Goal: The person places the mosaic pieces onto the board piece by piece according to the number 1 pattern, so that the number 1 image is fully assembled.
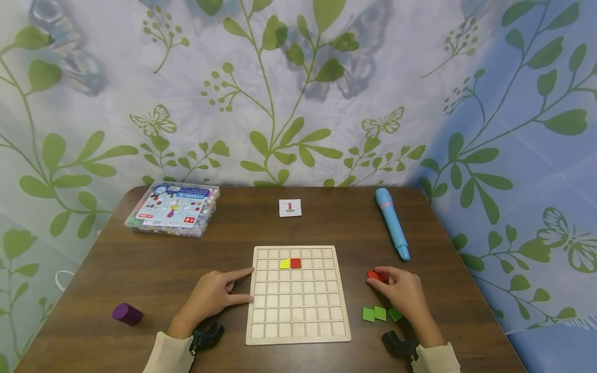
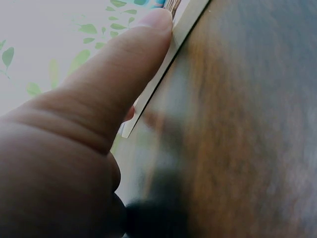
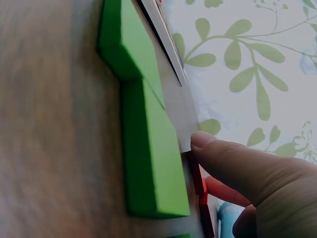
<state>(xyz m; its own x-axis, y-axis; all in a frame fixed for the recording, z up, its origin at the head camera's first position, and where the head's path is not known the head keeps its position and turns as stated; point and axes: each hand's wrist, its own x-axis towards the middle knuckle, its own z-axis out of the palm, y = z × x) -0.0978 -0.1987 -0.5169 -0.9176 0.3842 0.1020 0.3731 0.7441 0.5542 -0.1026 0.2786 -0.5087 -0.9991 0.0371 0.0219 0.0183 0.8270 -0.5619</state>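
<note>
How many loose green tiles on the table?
3: one green tile nearest the board, a second green tile just right of it, a third green tile partly covered by the right hand. More may be hidden there.

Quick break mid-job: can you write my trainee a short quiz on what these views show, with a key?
1. Multiple choice: which is nearest the right hand?
A) the purple cylinder
B) the red tiles
C) the picture card
2. True or false: in the head view, the yellow piece sits left of the red square on the grid board.
3. Open: which edge of the board do the left hand's thumb and index finger touch, as seen from the head camera?

Key: 1. B; 2. True; 3. The left edge.
</note>
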